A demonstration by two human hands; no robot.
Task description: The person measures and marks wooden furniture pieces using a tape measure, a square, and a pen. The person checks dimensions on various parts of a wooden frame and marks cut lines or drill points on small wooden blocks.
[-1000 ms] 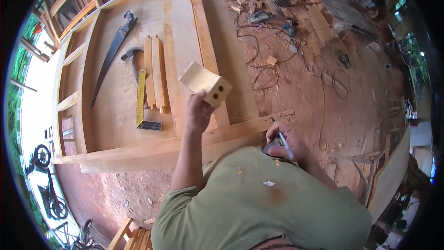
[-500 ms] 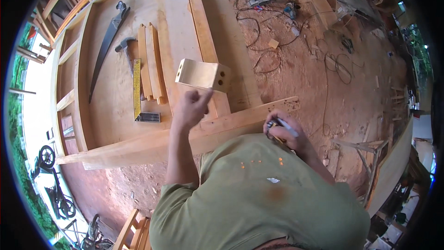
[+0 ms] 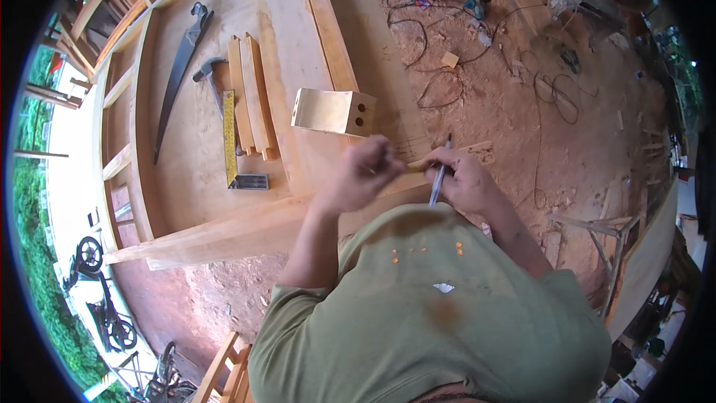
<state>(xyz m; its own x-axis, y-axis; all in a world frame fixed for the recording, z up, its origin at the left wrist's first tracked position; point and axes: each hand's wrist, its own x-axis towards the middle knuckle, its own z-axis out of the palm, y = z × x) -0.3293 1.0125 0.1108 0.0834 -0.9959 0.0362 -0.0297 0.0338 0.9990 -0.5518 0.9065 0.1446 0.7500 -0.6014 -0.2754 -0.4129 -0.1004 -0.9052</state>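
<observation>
Wooden block [image 3: 328, 111]: holes [image 3: 361, 108] already done, looked unmarked, stood on board [image 3: 293, 45] | left hand [image 3: 358, 177]: pinched yellow strip [image 3: 415, 167] | right hand [image 3: 468, 183]: gripped pen [image 3: 437, 187]

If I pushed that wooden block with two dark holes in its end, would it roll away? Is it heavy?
The wooden block probably wouldn't roll, because its edges look straight and its end squarish. It might be light for its size, since it looks scooped out. It's likely stiff, as it looks like wood.

Room lies between saw [image 3: 177, 75] and hammer [image 3: 214, 87]; a wooden box [image 3: 327, 110] blocks ahead.
</observation>
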